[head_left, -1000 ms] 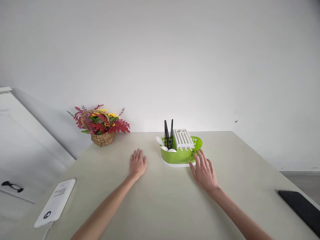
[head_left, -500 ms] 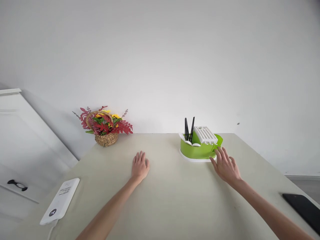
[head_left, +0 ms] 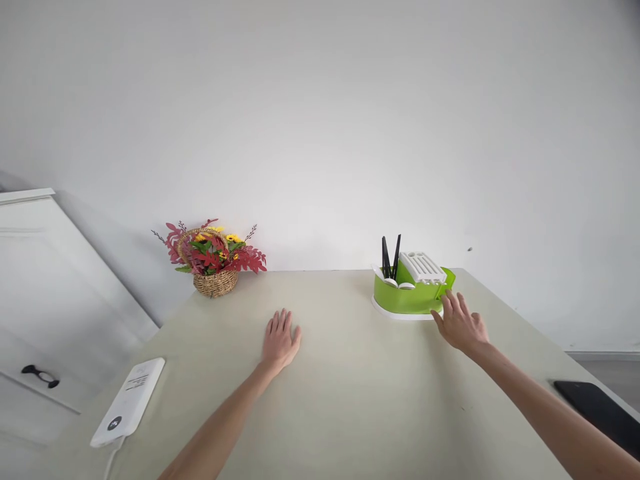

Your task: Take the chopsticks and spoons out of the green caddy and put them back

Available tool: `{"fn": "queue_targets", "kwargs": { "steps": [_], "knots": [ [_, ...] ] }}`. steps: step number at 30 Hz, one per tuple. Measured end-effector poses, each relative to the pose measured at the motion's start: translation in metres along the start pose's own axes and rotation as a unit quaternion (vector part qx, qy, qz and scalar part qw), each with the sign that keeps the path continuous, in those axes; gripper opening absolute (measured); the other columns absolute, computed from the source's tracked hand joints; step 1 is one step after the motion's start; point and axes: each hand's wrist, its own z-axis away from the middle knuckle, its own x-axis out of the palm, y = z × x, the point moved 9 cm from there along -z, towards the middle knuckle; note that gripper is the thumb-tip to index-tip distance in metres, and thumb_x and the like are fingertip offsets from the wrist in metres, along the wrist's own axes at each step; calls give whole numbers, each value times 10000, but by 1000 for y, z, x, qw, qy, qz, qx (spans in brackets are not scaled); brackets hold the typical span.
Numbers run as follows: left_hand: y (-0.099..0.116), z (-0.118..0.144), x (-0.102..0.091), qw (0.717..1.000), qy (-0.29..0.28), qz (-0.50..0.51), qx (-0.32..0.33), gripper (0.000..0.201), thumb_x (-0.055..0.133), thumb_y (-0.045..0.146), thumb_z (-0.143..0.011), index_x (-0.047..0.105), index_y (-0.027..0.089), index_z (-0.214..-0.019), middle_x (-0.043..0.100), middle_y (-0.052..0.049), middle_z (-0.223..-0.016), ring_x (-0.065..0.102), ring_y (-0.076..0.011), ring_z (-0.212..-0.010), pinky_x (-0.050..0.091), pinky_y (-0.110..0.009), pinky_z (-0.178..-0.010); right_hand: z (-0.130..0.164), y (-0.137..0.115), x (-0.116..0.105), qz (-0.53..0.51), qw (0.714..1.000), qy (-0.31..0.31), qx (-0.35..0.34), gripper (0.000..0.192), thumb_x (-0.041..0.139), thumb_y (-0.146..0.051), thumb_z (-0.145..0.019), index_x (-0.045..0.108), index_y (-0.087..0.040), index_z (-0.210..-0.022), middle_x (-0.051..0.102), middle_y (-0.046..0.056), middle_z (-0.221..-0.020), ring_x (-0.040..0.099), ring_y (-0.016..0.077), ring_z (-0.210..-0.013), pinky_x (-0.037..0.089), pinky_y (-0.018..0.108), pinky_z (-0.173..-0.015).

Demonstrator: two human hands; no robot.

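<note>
While the left hand (head_left: 280, 340) lies flat and open on the table (head_left: 350, 400), the right hand (head_left: 461, 325), fingers spread, presses the green cutlery caddy (head_left: 407, 298); any further push calls for steady sideways pressure.

View: head camera only, sitting above the near edge of the table (head_left: 350, 400).
Facing: looking forward and slightly down, toward the table's far edge and the wall.
Nearness: taking in both forearms; far edge lying well away.
Shared: nothing overlapping, single view.
</note>
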Motion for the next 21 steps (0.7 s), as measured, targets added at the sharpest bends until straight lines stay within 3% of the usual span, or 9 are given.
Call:
{"fn": "queue_targets", "kwargs": {
  "steps": [7,11,13,18,21],
  "knots": [
    [0,17,-8,1000,14,4,-5,610,277,411,-1052,433,157,-1584,353,-86,-1682,262,-295,-1579,220,-474,-1283,10,-6,-6,-17,999,-7,43,686,232,-395,-1026,273,-84,-1637,200,207,-1720,135,347,-1592,442,613,-1057],
    [1,25,-11,1000,22,2,-9,599,268,388,-1050,450,160,-1573,372,-83,-1674,280,-300,-1572,238,-471,-1274,33,-14,-13,-27,997,9,70,742,265,-388,-1014,154,-25,-1652,37,230,-1737,71,373,-1597,409,600,-1077],
    [1,30,-13,1000,20,-1,-11,606,269,389,-1048,443,146,-1575,368,-92,-1675,280,-306,-1571,235,-475,-1272,50,-18,-11,-36,996,13,80,734,260,-390,-1012,172,-43,-1653,19,213,-1742,63,375,-1596,378,593,-1104],
    [2,43,-13,1000,-11,-2,-15,666,249,472,-1053,387,129,-1606,301,-85,-1702,228,-305,-1588,198,-477,-1286,91,-29,9,-67,991,-14,115,746,185,-470,-1016,325,-42,-1611,171,237,-1715,192,380,-1573,296,566,-1178],
    [2,49,-13,1000,-23,0,-18,694,248,506,-1049,357,124,-1619,277,-90,-1709,202,-311,-1595,171,-482,-1292,111,-44,18,-82,991,-39,98,760,165,-513,-1019,392,-74,-1596,281,204,-1693,216,345,-1577,201,522,-1243]
  ]
}}
